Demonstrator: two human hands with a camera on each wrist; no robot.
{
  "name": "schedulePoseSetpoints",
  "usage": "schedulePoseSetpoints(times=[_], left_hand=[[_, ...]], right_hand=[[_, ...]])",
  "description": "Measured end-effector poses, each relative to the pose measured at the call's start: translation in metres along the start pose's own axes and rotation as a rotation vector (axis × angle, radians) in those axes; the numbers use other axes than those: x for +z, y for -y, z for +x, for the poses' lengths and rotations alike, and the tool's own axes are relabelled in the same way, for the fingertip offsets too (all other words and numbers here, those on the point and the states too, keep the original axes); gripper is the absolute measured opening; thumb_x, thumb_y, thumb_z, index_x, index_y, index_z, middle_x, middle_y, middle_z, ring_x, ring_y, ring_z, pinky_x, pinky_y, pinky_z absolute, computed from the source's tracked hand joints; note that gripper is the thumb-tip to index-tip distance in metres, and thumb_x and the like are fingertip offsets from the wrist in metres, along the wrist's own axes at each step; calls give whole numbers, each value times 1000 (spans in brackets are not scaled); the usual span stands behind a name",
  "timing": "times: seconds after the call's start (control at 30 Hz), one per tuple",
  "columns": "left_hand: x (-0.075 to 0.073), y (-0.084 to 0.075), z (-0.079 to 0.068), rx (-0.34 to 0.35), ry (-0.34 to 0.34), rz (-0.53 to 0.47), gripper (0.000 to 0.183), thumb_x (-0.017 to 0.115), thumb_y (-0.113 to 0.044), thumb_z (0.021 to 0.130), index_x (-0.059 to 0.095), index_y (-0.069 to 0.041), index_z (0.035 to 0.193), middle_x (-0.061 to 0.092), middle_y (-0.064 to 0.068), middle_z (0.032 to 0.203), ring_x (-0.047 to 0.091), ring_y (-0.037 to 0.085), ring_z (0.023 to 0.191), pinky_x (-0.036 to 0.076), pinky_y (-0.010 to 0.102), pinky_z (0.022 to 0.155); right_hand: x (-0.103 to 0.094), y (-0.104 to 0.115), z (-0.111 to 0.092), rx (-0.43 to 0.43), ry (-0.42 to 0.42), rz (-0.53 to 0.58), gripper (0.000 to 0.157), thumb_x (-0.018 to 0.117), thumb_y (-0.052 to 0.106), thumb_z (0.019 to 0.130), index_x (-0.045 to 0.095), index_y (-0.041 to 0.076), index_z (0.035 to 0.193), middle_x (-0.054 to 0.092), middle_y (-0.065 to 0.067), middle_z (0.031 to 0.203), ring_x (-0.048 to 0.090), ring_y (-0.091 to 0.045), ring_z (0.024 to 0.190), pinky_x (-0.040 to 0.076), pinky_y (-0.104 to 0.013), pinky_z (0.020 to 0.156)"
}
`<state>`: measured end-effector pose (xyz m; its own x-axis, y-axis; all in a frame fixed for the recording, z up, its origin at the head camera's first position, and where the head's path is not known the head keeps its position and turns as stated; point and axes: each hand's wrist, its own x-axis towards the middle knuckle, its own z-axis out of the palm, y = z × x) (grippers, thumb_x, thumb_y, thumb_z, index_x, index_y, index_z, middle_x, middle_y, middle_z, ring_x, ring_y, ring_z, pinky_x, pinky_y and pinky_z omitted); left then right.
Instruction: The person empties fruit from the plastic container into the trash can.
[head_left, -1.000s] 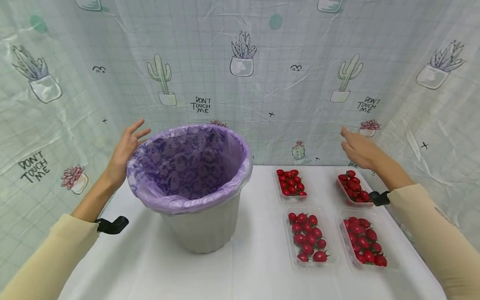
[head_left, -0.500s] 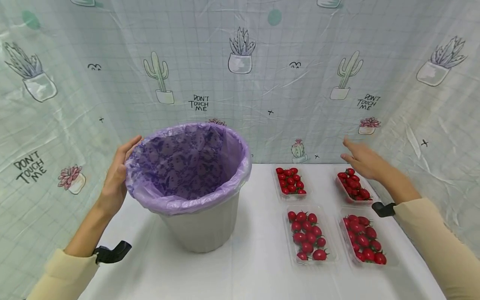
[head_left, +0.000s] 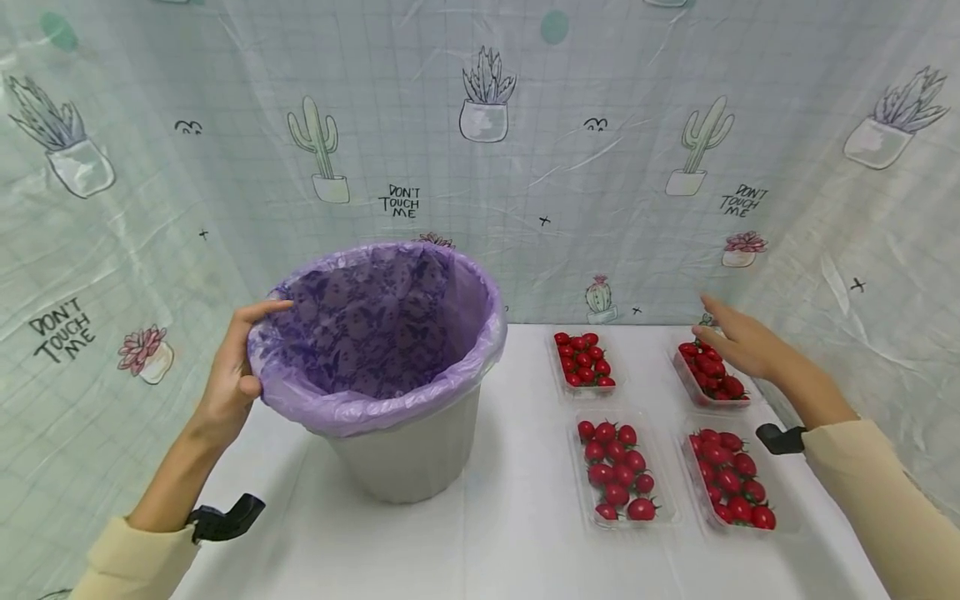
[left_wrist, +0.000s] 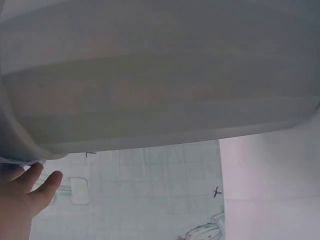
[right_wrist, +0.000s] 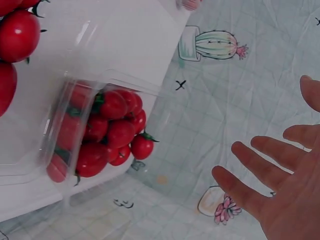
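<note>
Left hand (head_left: 227, 373) grips the lined bin (head_left: 405, 458) left of center, apparently steadying it; right hand (head_left: 741, 339) hovers spread at right. Shifting it would likely demand a firm hold.

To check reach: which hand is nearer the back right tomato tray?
Right. The right hand is near the tray, not touching; the left hand is farther off, at the left rim of the bin.

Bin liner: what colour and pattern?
The liner is purple with darker butterfly prints, best seen in the head view.
</note>
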<state>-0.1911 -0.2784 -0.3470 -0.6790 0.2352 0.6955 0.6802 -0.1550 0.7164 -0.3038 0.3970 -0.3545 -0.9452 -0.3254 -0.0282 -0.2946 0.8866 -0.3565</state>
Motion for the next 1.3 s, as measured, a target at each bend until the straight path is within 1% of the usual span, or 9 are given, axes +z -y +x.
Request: schedulePoseSetpoints(times=[0.1, 0.17, 0.33, 0.43, 0.67, 0.83, 0.9, 0.97, 1.3], left_hand=[[2, 0, -1, 1, -29, 24, 98, 80, -59, 82, 44, 5, 146, 44, 21, 143, 48, 27, 128, 46, 26, 100], [2, -1, -2, -6, -45, 43, 94, 81, -59, 82, 48, 6, 141, 40, 21, 150, 44, 30, 135, 44, 25, 104], [3, -4, -2, -42, -83, 98, 82, 81, -60, 81, 55, 4, 125, 18, 14, 172, 16, 33, 159, 26, 32, 122], [4, -5, -1, -45, -89, 108, 79, 82, -60, 80, 56, 4, 120, 16, 13, 173, 11, 35, 160, 21, 37, 125], [6, -4, -1, -8, -81, 99, 79, 81, -57, 83, 56, 3, 127, 20, 17, 171, 19, 32, 157, 27, 28, 121], [7, 1, -3, 29, -62, 74, 79, 77, -55, 87, 53, 5, 132, 48, 19, 141, 49, 26, 126, 44, 23, 100], [7, 2, -3, 35, -66, 74, 74, 77, -54, 88, 53, 3, 128, 51, 14, 126, 50, 21, 110, 44, 23, 90], [7, 3, -3, 36, -70, 75, 70, 77, -54, 88, 53, 2, 123, 50, 11, 120, 47, 20, 105, 42, 22, 85], [2, 0, -7, 23, -83, 86, 66, 79, -52, 86, 52, -1, 117, 49, 9, 111, 47, 18, 97, 41, 23, 72]], right_hand=[[3, -3, -5, 13, -2, 6, 79, 43, 41, 111, 6, -7, 161, 17, -39, 163, 24, -61, 146, 20, -74, 116], [5, -6, -9, 25, -3, 7, 80, 44, 41, 111, 5, -8, 161, 17, -39, 163, 28, -61, 144, 22, -75, 115], [10, -13, -17, 45, -11, 3, 80, 43, 41, 111, 4, -8, 161, 19, -40, 161, 39, -62, 137, 28, -77, 110], [12, -16, -21, 59, -6, 2, 81, 43, 43, 110, 2, -5, 161, 20, -40, 161, 40, -62, 136, 29, -78, 109], [17, -22, -27, 70, 0, 6, 80, 43, 41, 111, 5, -10, 160, 23, -43, 158, 42, -62, 135, 31, -79, 107], [17, -27, -32, 72, -2, 12, 80, 44, 40, 111, 6, -12, 159, 23, -45, 156, 43, -62, 133, 31, -78, 107], [17, -29, -34, 82, 2, 11, 81, 44, 40, 110, 6, -13, 158, 22, -45, 156, 43, -63, 133, 31, -78, 107], [18, -31, -35, 91, 4, 13, 81, 45, 39, 110, 7, -14, 158, 22, -46, 156, 43, -63, 133, 32, -78, 107], [20, -35, -36, 117, 13, 10, 79, 46, 40, 110, 12, -13, 158, 26, -45, 155, 44, -61, 132, 39, -77, 102]])
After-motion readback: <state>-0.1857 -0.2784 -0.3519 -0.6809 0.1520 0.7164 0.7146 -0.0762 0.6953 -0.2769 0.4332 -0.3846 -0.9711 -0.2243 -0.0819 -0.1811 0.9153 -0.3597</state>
